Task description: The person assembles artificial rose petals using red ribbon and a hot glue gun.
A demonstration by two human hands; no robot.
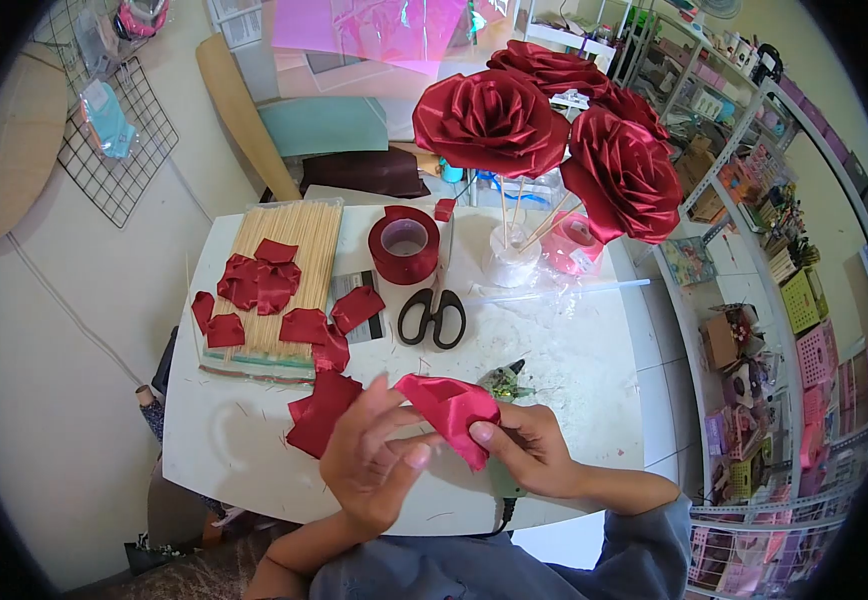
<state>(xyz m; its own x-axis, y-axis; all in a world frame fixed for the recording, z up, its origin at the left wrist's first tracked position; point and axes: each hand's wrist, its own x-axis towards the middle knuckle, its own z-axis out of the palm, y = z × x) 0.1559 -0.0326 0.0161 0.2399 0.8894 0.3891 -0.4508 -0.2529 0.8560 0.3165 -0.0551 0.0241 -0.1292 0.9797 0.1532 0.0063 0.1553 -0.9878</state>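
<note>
A red satin piece point(449, 405), folded and curved, is pinched between the thumb and fingers of my right hand point(529, 450) above the front of the white table. Just left of it, my left hand point(379, 455) is raised with its fingers apart, the fingertips close to the satin's left edge. Behind my left hand, more cut red pieces point(319, 415) lie on the table. Partly hidden under my right hand is a pale green tool point(504, 480) with a black cord. A small object in clear and green wrapping point(507, 380) lies just beyond the satin.
Black scissors point(432, 320) lie mid-table, below a red ribbon roll point(404, 246). Cut petals rest on a bundle of wooden sticks point(289, 235) at left. Large red satin roses point(494, 122) stand in a white holder point(511, 258) at the back right, beside a pink roll point(571, 245).
</note>
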